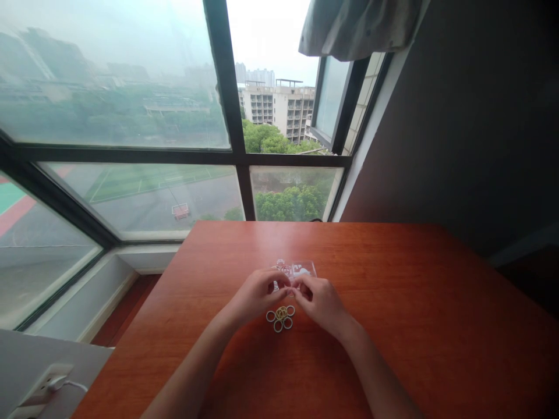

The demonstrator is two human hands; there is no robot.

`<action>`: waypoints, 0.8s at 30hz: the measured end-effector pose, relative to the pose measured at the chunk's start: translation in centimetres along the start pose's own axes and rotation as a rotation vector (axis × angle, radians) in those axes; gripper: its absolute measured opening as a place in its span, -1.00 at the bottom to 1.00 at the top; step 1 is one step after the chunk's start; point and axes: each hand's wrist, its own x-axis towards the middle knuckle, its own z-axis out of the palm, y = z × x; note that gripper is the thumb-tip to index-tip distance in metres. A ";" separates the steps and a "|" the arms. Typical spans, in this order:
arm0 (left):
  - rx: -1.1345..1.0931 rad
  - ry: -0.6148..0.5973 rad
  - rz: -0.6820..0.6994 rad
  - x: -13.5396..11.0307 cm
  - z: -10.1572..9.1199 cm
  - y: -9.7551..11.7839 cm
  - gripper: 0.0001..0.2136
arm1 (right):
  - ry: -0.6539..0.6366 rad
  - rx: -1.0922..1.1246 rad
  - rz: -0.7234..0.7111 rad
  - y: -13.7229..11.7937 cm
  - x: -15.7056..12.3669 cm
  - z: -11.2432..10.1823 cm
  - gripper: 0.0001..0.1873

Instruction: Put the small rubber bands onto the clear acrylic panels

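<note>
My left hand [261, 293] and my right hand [322, 301] meet over the table, thumbs and forefingers pinched close together. At the fingertips is something small and pinkish, too small and covered to make out. Just below, on the wood, lies a flower-like group of small rings that look like hair ties: pale grey-green rings [278, 326] around yellow rings [281, 313]. Behind my fingers stands a clear plastic box [311, 267] with something white in it. Small pinkish-white rings [280, 263] lie beside the box, partly hidden by my left hand.
The reddish-brown wooden table [414, 302] reaches to the window frame [183, 155] at the back. A dark wall [445, 134] rises on the right, and a grey curtain [358, 26] hangs above. At lower left, a plug [56, 382] sits in a wall socket.
</note>
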 end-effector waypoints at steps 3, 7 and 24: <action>-0.006 -0.001 0.014 0.0 0.1 0.0 -0.84 | 0.018 0.007 -0.010 -0.1 0.0 0.0 -0.92; 0.025 0.033 -0.002 0.0 -0.3 -0.2 -0.86 | 0.002 -0.026 -0.004 -0.3 0.0 -0.2 -0.91; 0.330 0.132 -0.103 -0.4 -1.7 -1.4 -0.87 | -0.231 -0.161 0.007 -0.3 -0.4 -0.1 -0.88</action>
